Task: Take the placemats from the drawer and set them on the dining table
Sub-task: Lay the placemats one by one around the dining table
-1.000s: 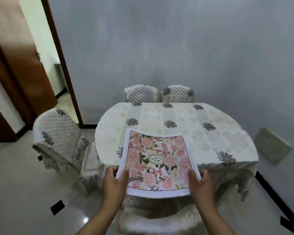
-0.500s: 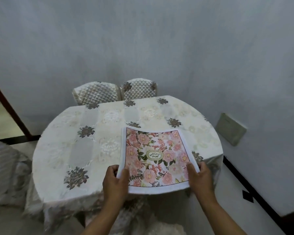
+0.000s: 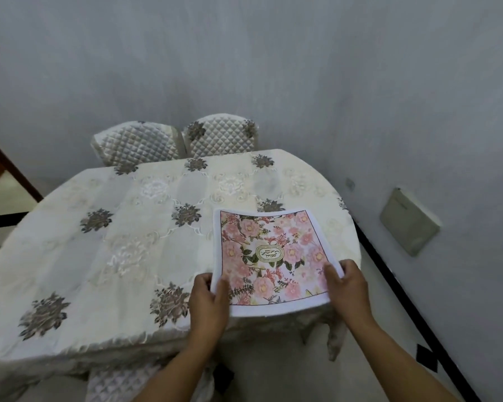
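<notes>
Now left hand [image 3: 208, 303] and right hand [image 3: 350, 288] grip the placemat [image 3: 273, 253] over the table [image 3: 122, 248] near its right edge.

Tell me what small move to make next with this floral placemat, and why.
Probably lower the pink floral placemat with a white border onto the cream embroidered tablecloth and release. The left hand and right hand pinch its near corners, and it hovers over the tablecloth's near right part.
</notes>
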Action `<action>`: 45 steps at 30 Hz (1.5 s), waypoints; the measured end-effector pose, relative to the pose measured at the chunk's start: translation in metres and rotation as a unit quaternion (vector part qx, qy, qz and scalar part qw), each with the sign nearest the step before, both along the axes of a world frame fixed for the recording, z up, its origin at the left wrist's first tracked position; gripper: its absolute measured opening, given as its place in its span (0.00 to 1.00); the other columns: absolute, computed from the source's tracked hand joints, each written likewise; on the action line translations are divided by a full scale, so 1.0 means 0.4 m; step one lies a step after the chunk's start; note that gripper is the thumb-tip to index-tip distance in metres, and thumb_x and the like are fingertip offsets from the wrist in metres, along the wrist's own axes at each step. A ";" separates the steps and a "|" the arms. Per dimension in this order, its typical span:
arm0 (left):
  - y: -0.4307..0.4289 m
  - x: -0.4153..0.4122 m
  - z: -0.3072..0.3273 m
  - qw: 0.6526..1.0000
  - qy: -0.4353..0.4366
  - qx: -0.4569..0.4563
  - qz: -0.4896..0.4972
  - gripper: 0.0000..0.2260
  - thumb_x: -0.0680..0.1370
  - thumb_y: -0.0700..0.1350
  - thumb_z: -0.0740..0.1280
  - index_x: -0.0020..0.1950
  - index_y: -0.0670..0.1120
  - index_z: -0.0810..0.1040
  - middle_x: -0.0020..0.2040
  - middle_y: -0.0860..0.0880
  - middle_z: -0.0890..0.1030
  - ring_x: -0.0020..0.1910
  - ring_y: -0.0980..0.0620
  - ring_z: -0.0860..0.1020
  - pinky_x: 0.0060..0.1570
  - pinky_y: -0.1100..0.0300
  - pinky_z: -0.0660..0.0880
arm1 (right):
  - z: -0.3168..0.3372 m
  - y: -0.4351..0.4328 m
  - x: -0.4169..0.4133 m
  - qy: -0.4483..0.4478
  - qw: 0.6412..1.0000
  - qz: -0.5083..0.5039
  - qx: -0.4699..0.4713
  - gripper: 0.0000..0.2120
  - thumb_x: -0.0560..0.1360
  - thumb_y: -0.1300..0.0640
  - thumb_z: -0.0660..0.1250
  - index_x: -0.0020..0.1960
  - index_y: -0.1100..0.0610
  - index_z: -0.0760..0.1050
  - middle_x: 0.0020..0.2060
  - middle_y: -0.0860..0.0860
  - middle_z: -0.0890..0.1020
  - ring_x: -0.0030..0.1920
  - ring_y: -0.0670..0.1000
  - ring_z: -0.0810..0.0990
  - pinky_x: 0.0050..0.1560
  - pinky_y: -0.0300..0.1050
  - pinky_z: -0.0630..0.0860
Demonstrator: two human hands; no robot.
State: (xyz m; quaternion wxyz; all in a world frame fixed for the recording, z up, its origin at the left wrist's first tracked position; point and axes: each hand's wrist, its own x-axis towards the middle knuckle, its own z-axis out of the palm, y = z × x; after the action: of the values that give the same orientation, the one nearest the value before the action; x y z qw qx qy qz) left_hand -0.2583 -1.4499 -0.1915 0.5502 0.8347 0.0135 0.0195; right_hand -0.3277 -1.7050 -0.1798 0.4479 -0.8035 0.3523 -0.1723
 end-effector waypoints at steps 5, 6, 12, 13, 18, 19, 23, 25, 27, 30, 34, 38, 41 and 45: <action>-0.102 0.070 -0.057 0.999 0.009 0.038 -0.004 0.07 0.80 0.50 0.64 0.51 0.47 0.71 0.42 0.50 0.78 0.39 0.52 0.77 0.33 0.58 0.69 | -0.062 -0.100 0.061 0.022 1.000 0.012 -0.002 0.10 0.79 0.52 0.64 0.47 0.59 0.72 0.36 0.50 0.76 0.35 0.46 0.74 0.33 0.40 0.69; -0.112 0.083 -0.066 0.999 0.010 0.041 -0.002 0.07 0.80 0.50 0.64 0.51 0.48 0.71 0.42 0.50 0.78 0.39 0.52 0.77 0.34 0.57 0.70 | -0.069 -0.112 0.075 0.024 1.000 0.014 -0.005 0.11 0.79 0.51 0.64 0.47 0.60 0.72 0.36 0.51 0.76 0.35 0.47 0.74 0.33 0.40 0.69; -0.137 0.162 -0.098 1.000 0.011 0.028 -0.005 0.08 0.80 0.52 0.64 0.51 0.48 0.72 0.43 0.50 0.78 0.40 0.52 0.78 0.34 0.58 0.70 | -0.115 -0.144 0.156 0.044 0.998 0.026 -0.023 0.14 0.79 0.49 0.63 0.51 0.61 0.72 0.40 0.54 0.78 0.40 0.55 0.78 0.33 0.43 0.69; -0.141 0.178 -0.102 0.999 0.008 0.033 -0.010 0.08 0.80 0.52 0.63 0.51 0.48 0.72 0.43 0.50 0.78 0.40 0.52 0.78 0.34 0.58 0.70 | -0.126 -0.149 0.169 0.046 0.998 0.024 -0.024 0.14 0.79 0.49 0.63 0.53 0.61 0.72 0.42 0.55 0.79 0.41 0.56 0.78 0.34 0.43 0.69; -0.199 0.253 -0.194 0.998 0.021 0.052 -0.027 0.08 0.81 0.52 0.62 0.50 0.48 0.72 0.43 0.52 0.76 0.40 0.55 0.77 0.33 0.62 0.70 | -0.237 -0.197 0.234 0.071 0.997 0.008 -0.020 0.15 0.80 0.49 0.63 0.53 0.62 0.72 0.43 0.57 0.79 0.41 0.55 0.78 0.31 0.41 0.67; -0.211 0.261 -0.227 0.997 0.027 0.066 -0.031 0.08 0.81 0.52 0.62 0.50 0.48 0.72 0.43 0.52 0.76 0.40 0.55 0.77 0.34 0.62 0.70 | -0.269 -0.209 0.243 0.085 0.996 0.008 -0.010 0.14 0.80 0.50 0.63 0.53 0.62 0.71 0.43 0.57 0.79 0.40 0.55 0.78 0.32 0.42 0.67; -0.240 0.253 -0.367 0.981 0.116 0.153 -0.017 0.09 0.80 0.51 0.63 0.46 0.46 0.71 0.41 0.48 0.75 0.41 0.47 0.76 0.39 0.51 0.74 | -0.398 -0.252 0.248 0.181 0.983 0.007 0.039 0.13 0.80 0.52 0.64 0.49 0.63 0.71 0.42 0.58 0.79 0.40 0.56 0.76 0.39 0.46 0.70; -0.248 0.242 -0.404 0.971 0.137 0.197 0.001 0.10 0.79 0.50 0.65 0.46 0.43 0.71 0.41 0.44 0.75 0.42 0.41 0.76 0.42 0.49 0.74 | -0.438 -0.268 0.242 0.201 0.979 0.014 0.027 0.12 0.79 0.51 0.64 0.47 0.61 0.72 0.41 0.57 0.79 0.40 0.57 0.77 0.41 0.48 0.73; -0.261 0.238 -0.405 0.957 0.134 0.258 0.016 0.10 0.78 0.48 0.67 0.48 0.41 0.73 0.42 0.41 0.76 0.44 0.38 0.75 0.43 0.48 0.73 | -0.458 -0.275 0.242 0.205 0.978 0.013 0.022 0.12 0.78 0.50 0.65 0.45 0.60 0.72 0.40 0.56 0.79 0.40 0.58 0.78 0.42 0.51 0.77; -0.276 0.241 -0.387 0.939 0.145 0.311 0.030 0.12 0.76 0.47 0.69 0.52 0.40 0.75 0.46 0.40 0.77 0.47 0.38 0.75 0.46 0.48 0.72 | -0.457 -0.281 0.252 0.233 0.972 0.016 0.005 0.13 0.75 0.50 0.67 0.45 0.60 0.73 0.40 0.57 0.78 0.40 0.59 0.79 0.41 0.53 0.79; -0.285 0.253 -0.372 0.918 0.148 0.367 0.015 0.13 0.73 0.47 0.72 0.53 0.40 0.77 0.46 0.39 0.79 0.45 0.38 0.76 0.44 0.49 0.73 | -0.426 -0.284 0.260 0.230 0.972 0.031 -0.023 0.12 0.73 0.53 0.71 0.46 0.62 0.74 0.41 0.60 0.77 0.42 0.62 0.77 0.42 0.52 0.77; -0.299 0.258 -0.338 0.928 0.162 0.334 0.030 0.10 0.72 0.44 0.73 0.48 0.40 0.78 0.42 0.40 0.79 0.43 0.38 0.77 0.40 0.51 0.73 | -0.424 -0.279 0.263 0.204 0.979 0.013 -0.024 0.10 0.72 0.59 0.70 0.47 0.64 0.74 0.42 0.62 0.75 0.43 0.64 0.75 0.44 0.54 0.77; -0.311 0.271 -0.303 0.949 0.203 0.231 0.062 0.09 0.78 0.45 0.66 0.40 0.43 0.72 0.36 0.46 0.77 0.36 0.47 0.75 0.32 0.57 0.66 | -0.409 -0.267 0.264 0.150 0.989 -0.010 0.013 0.09 0.73 0.59 0.69 0.51 0.63 0.75 0.44 0.60 0.77 0.46 0.63 0.76 0.47 0.54 0.77; -0.327 0.294 -0.262 0.937 0.330 0.070 0.088 0.13 0.81 0.45 0.62 0.36 0.44 0.72 0.35 0.46 0.75 0.34 0.49 0.73 0.38 0.56 0.72 | -0.348 -0.253 0.260 0.098 0.958 -0.133 0.236 0.12 0.75 0.52 0.70 0.51 0.61 0.74 0.45 0.57 0.81 0.44 0.59 0.80 0.40 0.48 0.76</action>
State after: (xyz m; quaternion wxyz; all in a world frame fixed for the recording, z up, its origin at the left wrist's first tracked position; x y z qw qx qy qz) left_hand -0.1409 -1.5805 -0.2964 0.4509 0.8261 0.2662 -0.2084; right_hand -0.2238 -1.8062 -0.3190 0.5611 -0.6336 0.5289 -0.0629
